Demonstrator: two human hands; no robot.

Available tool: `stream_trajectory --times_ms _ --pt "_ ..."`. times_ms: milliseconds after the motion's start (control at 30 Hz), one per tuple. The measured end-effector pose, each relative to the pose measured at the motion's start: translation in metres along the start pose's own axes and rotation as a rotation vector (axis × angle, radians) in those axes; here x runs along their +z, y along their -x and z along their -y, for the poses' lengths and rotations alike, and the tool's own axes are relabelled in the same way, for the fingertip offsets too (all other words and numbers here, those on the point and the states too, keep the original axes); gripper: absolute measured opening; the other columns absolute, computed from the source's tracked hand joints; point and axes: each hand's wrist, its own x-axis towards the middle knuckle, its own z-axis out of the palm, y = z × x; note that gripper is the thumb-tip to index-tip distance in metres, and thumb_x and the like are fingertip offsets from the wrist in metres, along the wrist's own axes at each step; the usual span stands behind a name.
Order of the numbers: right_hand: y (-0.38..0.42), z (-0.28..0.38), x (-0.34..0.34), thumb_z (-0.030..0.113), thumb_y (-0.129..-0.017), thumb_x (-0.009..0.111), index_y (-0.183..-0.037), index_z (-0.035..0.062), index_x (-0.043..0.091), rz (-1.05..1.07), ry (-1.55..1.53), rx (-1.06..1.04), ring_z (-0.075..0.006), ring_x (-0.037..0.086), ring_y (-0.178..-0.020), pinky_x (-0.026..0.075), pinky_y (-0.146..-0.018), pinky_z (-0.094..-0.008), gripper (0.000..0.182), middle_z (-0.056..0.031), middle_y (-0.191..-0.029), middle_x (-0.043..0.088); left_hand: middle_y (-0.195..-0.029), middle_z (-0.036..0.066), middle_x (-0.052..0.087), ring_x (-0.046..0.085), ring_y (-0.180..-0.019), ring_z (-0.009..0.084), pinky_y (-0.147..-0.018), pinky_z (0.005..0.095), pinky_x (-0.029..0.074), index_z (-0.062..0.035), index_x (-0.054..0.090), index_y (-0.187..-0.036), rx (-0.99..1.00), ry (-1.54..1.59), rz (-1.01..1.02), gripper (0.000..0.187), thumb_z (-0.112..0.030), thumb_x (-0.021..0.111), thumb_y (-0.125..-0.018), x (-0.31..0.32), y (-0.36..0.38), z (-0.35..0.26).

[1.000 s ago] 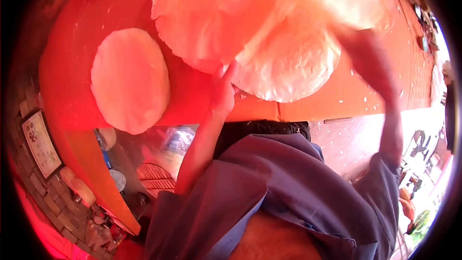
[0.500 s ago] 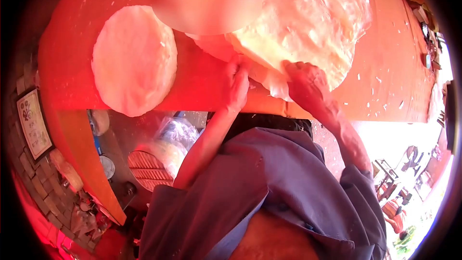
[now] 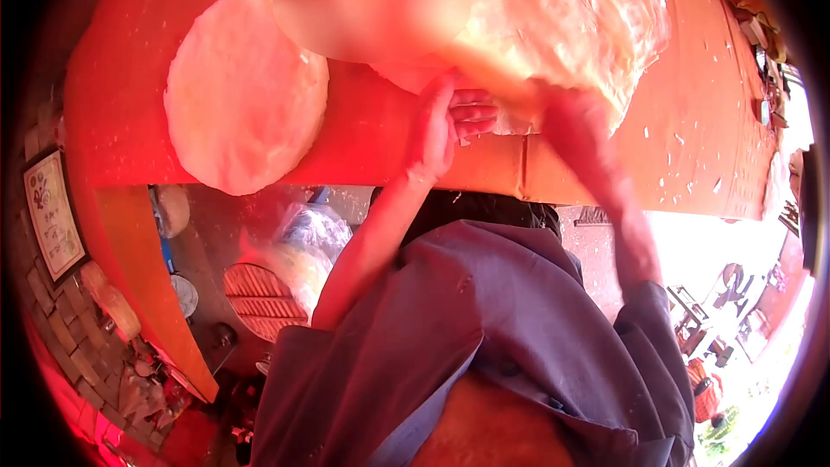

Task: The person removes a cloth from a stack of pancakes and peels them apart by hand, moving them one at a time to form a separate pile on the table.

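Note:
A large pale, crinkled sheet (image 3: 579, 13) of soft material lies on the red-orange table, its near edge toward me. My left hand (image 3: 443, 125) is at that edge with its fingers stretched out and apart, holding nothing. At the sheet's right front, my right hand (image 3: 577, 117) is smeared by motion but looks bunched, and a folded strip of the sheet runs up to it. To the left lies a pale, flat round disc (image 3: 246, 91) apart from both hands. A blurred oval hides part of the sheet's left side.
The red-orange table (image 3: 363, 134) ends just in front of my body, with white scraps scattered on its right. Below it, at left, are a round slatted wooden piece (image 3: 259, 301) and a clear plastic bag (image 3: 313, 232). A framed sign (image 3: 54, 216) stands at far left.
My left hand has gone from a closed grip at the sheet's edge to spread fingers. My right hand has shifted slightly right and up, and the sheet's near edge has drawn back.

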Motion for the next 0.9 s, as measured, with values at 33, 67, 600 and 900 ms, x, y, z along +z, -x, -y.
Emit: stream_trajectory --times_ms 33,67,600,900 --pt "-0.006 -0.034 0.011 0.013 -0.075 0.060 -0.088 0.0183 0.055 -0.131 0.285 -0.036 -0.0158 0.050 -0.057 0.034 -0.047 -0.0330 0.015 0.0012 -0.066 0.046 -0.111 0.020 0.061 0.064 -0.099 0.0287 -0.085 0.0413 0.054 -0.0023 0.043 -0.131 -0.001 -0.048 -0.044 0.047 -0.037 0.039 -0.100 -0.004 -0.001 -0.002" --pt "-0.015 -0.067 -0.023 0.014 -0.077 0.060 -0.088 0.0161 0.057 -0.150 0.654 -0.100 -0.0151 0.047 -0.056 0.034 -0.047 -0.0332 0.012 0.0023 -0.066 0.042 -0.107 0.017 0.059 0.064 -0.092 0.0269 -0.079 0.0390 0.056 -0.0007 0.045 -0.126 0.023 -0.059 -0.145 0.039 -0.029 0.047 -0.098 -0.007 -0.001 -0.005" --pt "-0.081 -0.075 -0.003 0.007 -0.081 0.052 -0.097 0.0119 0.066 0.156 -0.222 0.076 -0.0364 0.065 -0.081 0.051 -0.069 -0.0438 0.022 -0.0217 -0.082 0.065 -0.102 0.014 0.060 0.063 -0.097 0.0286 -0.088 0.0404 0.053 -0.0040 0.050 -0.104 0.228 0.013 -0.362 0.015 -0.013 0.057 -0.094 -0.033 -0.028 -0.025" --pt "-0.137 -0.045 -0.056 0.008 -0.085 0.053 -0.088 0.0086 0.059 -0.348 -0.067 -0.180 -0.0221 0.058 -0.060 0.045 -0.054 -0.0349 0.006 -0.0102 -0.069 0.059 -0.100 0.019 0.062 0.062 -0.098 0.0316 -0.091 0.0421 0.052 -0.0001 0.051 -0.103 0.086 0.244 -0.172 0.019 -0.018 0.054 -0.096 -0.043 -0.055 -0.015"
